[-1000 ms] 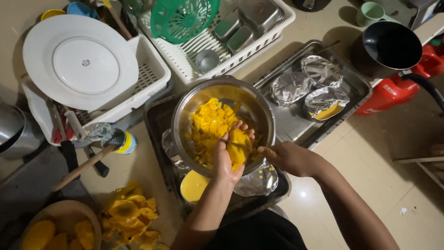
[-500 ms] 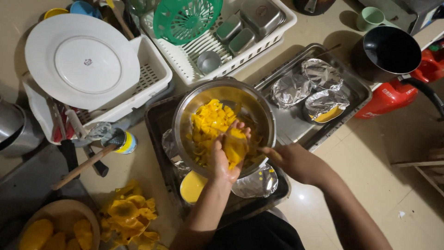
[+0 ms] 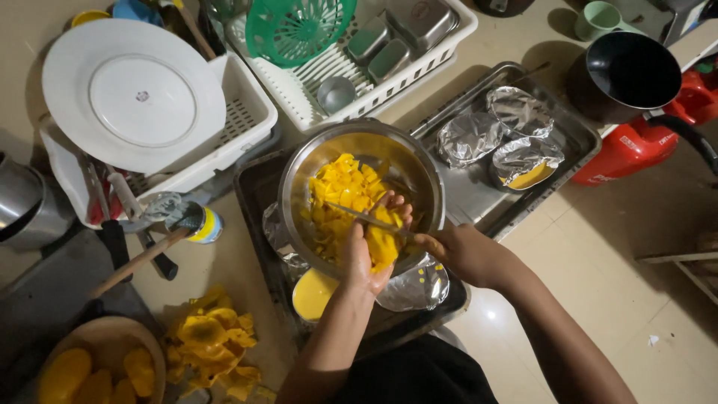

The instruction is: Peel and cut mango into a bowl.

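Note:
A steel bowl (image 3: 299,191) holds several yellow fruit chunks (image 3: 340,191). My left hand (image 3: 366,258) cups a yellow fruit piece (image 3: 384,243) over the bowl's near rim. My right hand (image 3: 460,251) grips a knife (image 3: 366,219) whose blade lies across the fruit piece, pointing left. The bowl rests on a dark metal tray (image 3: 254,187).
A pile of yellow peels (image 3: 213,340) and a wooden bowl of whole fruit (image 3: 90,366) lie at the lower left. Behind stand a white plate (image 3: 131,93) on a rack, a green basket (image 3: 295,26), a foil-covered dish tray (image 3: 508,138), a black pan (image 3: 624,71) and a red canister (image 3: 636,146).
The knife blade now lies across the fruit piece in my left hand; both hands have shifted slightly toward the bowl's near rim.

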